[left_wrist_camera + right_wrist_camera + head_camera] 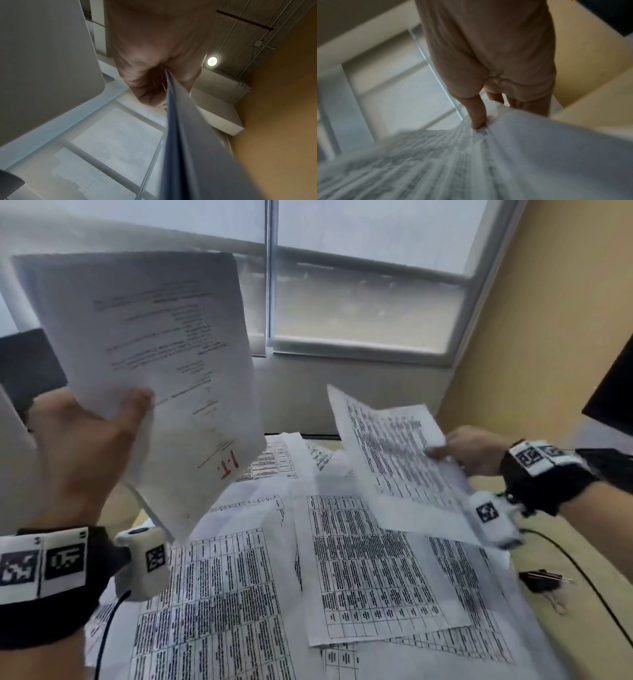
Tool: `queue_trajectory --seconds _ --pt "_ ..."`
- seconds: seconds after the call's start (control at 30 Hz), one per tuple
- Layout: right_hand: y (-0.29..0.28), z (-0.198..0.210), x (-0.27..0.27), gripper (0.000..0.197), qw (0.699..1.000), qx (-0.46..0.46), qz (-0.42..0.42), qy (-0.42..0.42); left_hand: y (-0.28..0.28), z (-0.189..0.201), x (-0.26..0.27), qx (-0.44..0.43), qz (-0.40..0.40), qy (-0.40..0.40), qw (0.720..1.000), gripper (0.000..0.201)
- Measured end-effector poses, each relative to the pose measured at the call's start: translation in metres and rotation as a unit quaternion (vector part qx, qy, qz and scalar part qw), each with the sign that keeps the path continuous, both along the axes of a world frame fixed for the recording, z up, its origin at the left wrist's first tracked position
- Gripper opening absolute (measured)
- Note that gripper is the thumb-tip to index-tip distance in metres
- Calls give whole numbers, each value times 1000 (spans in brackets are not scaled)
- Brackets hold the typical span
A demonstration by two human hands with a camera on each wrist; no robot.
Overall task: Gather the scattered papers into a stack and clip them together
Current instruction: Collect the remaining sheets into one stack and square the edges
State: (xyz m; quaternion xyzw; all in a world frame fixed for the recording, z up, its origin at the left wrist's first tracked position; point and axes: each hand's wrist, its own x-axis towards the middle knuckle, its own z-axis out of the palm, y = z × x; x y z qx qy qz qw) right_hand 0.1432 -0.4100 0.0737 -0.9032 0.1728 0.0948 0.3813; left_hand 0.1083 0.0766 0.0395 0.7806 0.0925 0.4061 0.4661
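Grip: your left hand (78,440) pinches a bundle of sheets (147,364) at its lower corner, thumb on the printed face; your right hand (469,451) pinches one loose sheet (394,450) by its right edge.
Head view, papers: the rest of the scattered papers (342,577) lie overlapped and skewed across the desk (561,546), below both raised hands.
Head view, clips: black binder clips (544,580) sit on the desk, right of the papers.
Head view, writing: red handwritten "I.T." on the bundle's near corner; the printed tables are too small to read.
Left wrist view: your fingers (147,86) curl round the bundle (188,135), seen edge-on.
Right wrist view: your thumb (476,115) presses down on the sheet (471,162); the print is blurred.
Handling: you are judged to hold light, floppy, slippery paper that sags from a corner hold and fans apart.
Where to hold: take it mid-edge, then square the stack against the desk before clipping.
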Motion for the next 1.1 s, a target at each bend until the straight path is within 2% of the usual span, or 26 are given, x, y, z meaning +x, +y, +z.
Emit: queue_trajectory --seconds 0.1,0.17,0.23,0.33,0.43,0.5,0.57,0.63,0.67,0.73,0.8,0.87,0.93,1.0,1.07,1.1 --pt "14 -53 -19 15 998 16 3 56 -6 11 -13 -18 -29 -18 999 66" --pt "24 -75 -24 21 997 -58 -6 41 -12 19 -24 -8 -33 -35 999 61" --pt "36 -85 -33 34 993 -117 14 25 -13 24 -29 -2 -30 -42 999 71" --pt "50 -87 -38 52 984 -159 56 53 -2 22 -25 -11 -21 -36 999 80" --pt "62 -89 -39 52 972 -209 69 77 1 22 -25 -33 -33 -26 999 86" --pt "67 -93 -40 48 975 -209 46 57 -1 27 -30 -16 -26 -48 998 68" --pt "67 -92 -42 55 982 -189 8 7 -3 33 -38 5 -9 -82 997 51" --pt "63 -82 -46 69 985 -162 -13 -61 -3 37 -43 -11 -29 -110 993 43" --pt "63 -72 -51 68 985 -146 -5 -88 -1 38 -43 -9 -36 -118 992 40" --pt "63 -45 -62 46 985 -94 44 -135 4 37 -44 3 -37 -117 992 36" --pt "75 -5 -82 32 983 13 95 -154 9 36 -45 -1 -26 -109 994 34" --pt "86 34 -95 41 967 150 113 -169 16 33 -44 -22 -6 -96 995 32" --pt "91 55 -95 64 939 286 128 -139 22 30 -43 -49 8 -81 996 26" --pt "98 48 -83 79 914 379 124 -76 27 29 -43 -62 12 -75 995 23" --pt "112 21 -72 86 915 390 104 -7 31 28 -44 -63 17 -76 995 25" --pt "126 5 -69 76 919 383 97 18 33 28 -44 -63 18 -76 995 27"
